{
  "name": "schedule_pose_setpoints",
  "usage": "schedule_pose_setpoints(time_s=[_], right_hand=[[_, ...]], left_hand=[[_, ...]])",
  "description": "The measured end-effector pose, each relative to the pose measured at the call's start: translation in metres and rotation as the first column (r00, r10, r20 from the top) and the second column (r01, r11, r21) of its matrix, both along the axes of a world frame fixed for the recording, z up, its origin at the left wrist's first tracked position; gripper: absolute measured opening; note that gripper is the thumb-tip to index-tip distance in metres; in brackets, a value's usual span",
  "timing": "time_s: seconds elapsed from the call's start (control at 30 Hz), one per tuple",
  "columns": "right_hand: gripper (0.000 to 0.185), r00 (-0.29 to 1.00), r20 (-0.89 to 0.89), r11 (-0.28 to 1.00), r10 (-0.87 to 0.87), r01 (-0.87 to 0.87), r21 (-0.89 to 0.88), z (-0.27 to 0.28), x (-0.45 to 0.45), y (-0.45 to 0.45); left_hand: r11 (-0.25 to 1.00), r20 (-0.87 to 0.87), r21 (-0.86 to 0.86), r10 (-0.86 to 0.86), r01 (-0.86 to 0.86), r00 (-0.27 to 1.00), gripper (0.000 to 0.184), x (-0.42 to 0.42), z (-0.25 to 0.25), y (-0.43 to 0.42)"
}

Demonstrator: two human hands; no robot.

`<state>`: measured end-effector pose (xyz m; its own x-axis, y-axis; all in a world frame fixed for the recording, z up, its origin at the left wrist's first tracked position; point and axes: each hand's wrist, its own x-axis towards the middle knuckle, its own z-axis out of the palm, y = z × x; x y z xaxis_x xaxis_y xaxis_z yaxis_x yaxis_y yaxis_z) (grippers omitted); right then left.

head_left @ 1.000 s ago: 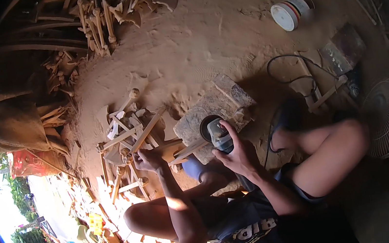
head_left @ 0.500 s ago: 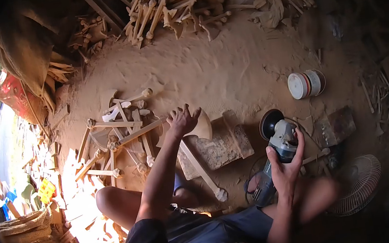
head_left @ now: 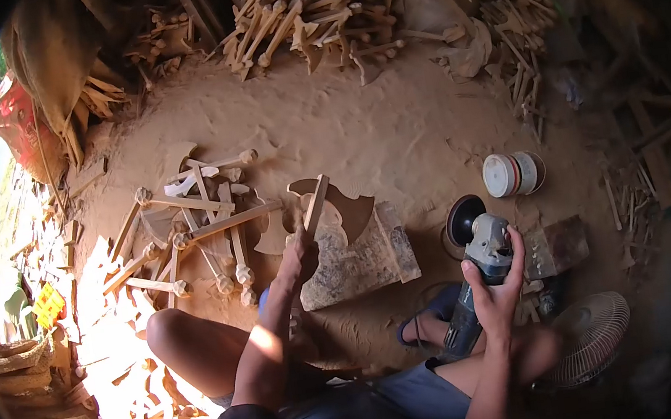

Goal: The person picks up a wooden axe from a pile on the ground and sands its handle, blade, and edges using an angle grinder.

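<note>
My left hand (head_left: 299,257) is closed around the handle of a wooden axe with a broad double-bladed head (head_left: 357,211). The axe is raised over a worn, pale-stained block (head_left: 352,271), its handle end pointing away from me. In my right hand (head_left: 492,295) is an angle grinder (head_left: 488,244), held upright by its body near my right leg. A round black disc (head_left: 466,219) is fitted on the grinder's head; I cannot tell whether it spins. Left of the block lies a heap of similar wooden pieces with knobbed handles (head_left: 205,218).
A white bucket (head_left: 502,176) lies beyond the grinder. A second block (head_left: 559,246) and a fan (head_left: 590,337) are at my right. More knobbed wooden pieces (head_left: 269,23) are piled at the back. Sunlit scraps (head_left: 145,404) cover the ground at left.
My left hand was spread over the axe lying across the block; now it grips the handle and has lifted and turned the axe. The grinder stays in my right hand. The view has shifted slightly.
</note>
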<state>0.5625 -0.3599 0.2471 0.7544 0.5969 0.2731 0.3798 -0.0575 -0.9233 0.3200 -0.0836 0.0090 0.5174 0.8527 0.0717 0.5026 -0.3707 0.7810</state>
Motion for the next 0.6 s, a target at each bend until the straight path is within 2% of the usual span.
schedule_pose_setpoints(time_s=[0.07,0.1,0.17,0.2,0.23,0.3,0.33,0.37,0.47,0.5,0.6], right_hand=[[0.085,0.999,-0.029,1.0,-0.014,0.014,-0.001,-0.003,0.004,0.002],[0.086,0.998,-0.05,1.0,-0.026,0.025,-0.004,-0.008,0.007,0.002],[0.09,0.991,-0.124,0.999,-0.051,0.05,-0.011,-0.016,0.013,0.004],[0.092,0.965,-0.257,0.998,-0.044,0.051,0.02,-0.015,0.011,0.005],[0.093,0.983,-0.172,0.998,-0.065,0.068,0.012,-0.023,0.014,0.004],[0.094,0.995,-0.039,0.995,-0.091,0.09,-0.03,-0.048,0.022,-0.002],[0.094,0.995,0.011,0.994,-0.097,0.098,-0.056,-0.061,0.025,-0.004],[0.094,0.993,0.06,0.991,-0.1,0.105,-0.083,-0.065,0.026,-0.005],[0.096,0.997,-0.022,0.94,-0.078,0.066,-0.335,-0.06,0.015,-0.012],[0.096,0.998,-0.049,0.92,-0.048,0.025,-0.392,-0.07,0.016,-0.014],[0.098,0.992,-0.114,0.942,0.048,-0.083,-0.325,-0.121,0.008,-0.012]], left_hand=[[0.987,0.078,-0.034,-0.153,0.156,0.985,0.021,0.0,0.028,0.013],[0.983,0.013,-0.09,-0.157,0.158,0.987,0.025,0.008,0.042,0.012],[0.928,-0.069,0.102,-0.352,0.358,0.933,0.024,0.03,0.034,0.014],[0.871,-0.12,0.19,-0.437,0.453,0.891,0.024,0.042,0.026,0.013],[0.859,-0.079,0.061,-0.504,0.509,0.86,0.025,0.06,0.0,0.014],[0.811,-0.214,0.351,-0.417,0.468,0.883,0.026,0.091,-0.057,0.0],[0.75,-0.267,0.489,-0.358,0.446,0.895,0.029,0.101,-0.071,-0.009],[0.823,-0.426,0.306,-0.331,0.479,0.842,0.04,0.1,-0.06,-0.023],[0.841,-0.312,0.146,-0.461,0.522,0.831,0.041,0.101,-0.047,-0.02],[0.88,-0.347,0.023,-0.437,0.474,0.83,0.042,0.102,-0.051,-0.016],[0.89,-0.391,-0.119,-0.449,0.44,0.803,0.045,0.102,-0.01,-0.02]])
